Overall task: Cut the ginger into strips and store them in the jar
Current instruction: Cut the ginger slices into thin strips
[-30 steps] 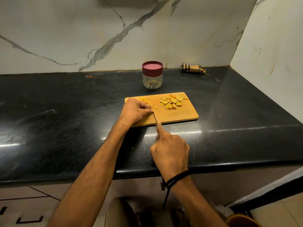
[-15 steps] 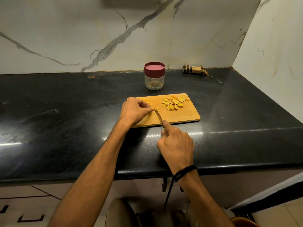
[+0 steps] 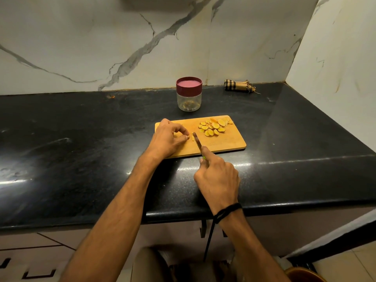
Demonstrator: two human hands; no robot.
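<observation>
Step judged: strip-cutting. Left hand (image 3: 168, 138) pinches a ginger slice (image 3: 188, 137); right hand (image 3: 217, 176) grips the knife (image 3: 197, 140), blade just beside that pinch. Next cut needs the pinch kept clear.

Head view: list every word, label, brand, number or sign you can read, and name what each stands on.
None: no readable text shows anywhere in this view.
Clear jar with a maroon lid: no label or print seen.
Rectangular wooden cutting board: plain.
Narrow knife blade: no mark seen, though it is too small to be sure.
Folded checked cloth: woven pattern only.
</observation>
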